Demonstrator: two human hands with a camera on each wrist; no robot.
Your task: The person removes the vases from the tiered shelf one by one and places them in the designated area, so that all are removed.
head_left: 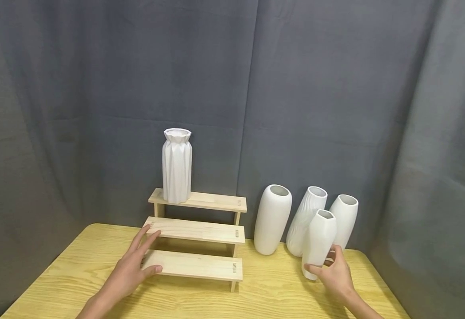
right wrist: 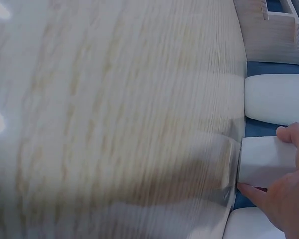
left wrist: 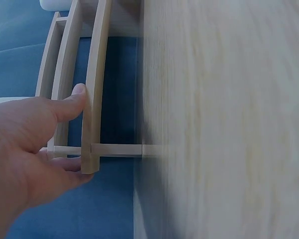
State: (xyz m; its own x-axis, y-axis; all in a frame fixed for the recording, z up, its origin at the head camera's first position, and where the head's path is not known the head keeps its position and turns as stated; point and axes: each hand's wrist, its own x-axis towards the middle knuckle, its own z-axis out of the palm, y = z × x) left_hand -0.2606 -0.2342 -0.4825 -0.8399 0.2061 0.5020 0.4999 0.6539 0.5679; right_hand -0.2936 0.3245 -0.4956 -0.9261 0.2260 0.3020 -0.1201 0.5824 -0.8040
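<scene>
A three-step wooden stand [head_left: 200, 266] is on the table, with my left hand [head_left: 129, 268] at its left end. The left thumb lies against the lowest shelf's front edge, while the other fingers stretch toward the middle shelf. On the right, my right hand [head_left: 337, 275] grips the lower part of a white faceted vase [head_left: 320, 237], thumb on one side and fingers on the other. That vase's base is right at the table surface in the right wrist view [right wrist: 266, 162]. A white pleated vase [head_left: 176, 173] stands on the top shelf's left part.
Behind the gripped vase are a white rippled vase [head_left: 304, 223] and a smooth white vase [head_left: 346, 217], partly hidden. A taller rounded white vase [head_left: 272, 221] stands between them and the stand. Grey curtains [head_left: 316, 88] hang close behind the yellow wooden table [head_left: 272, 292].
</scene>
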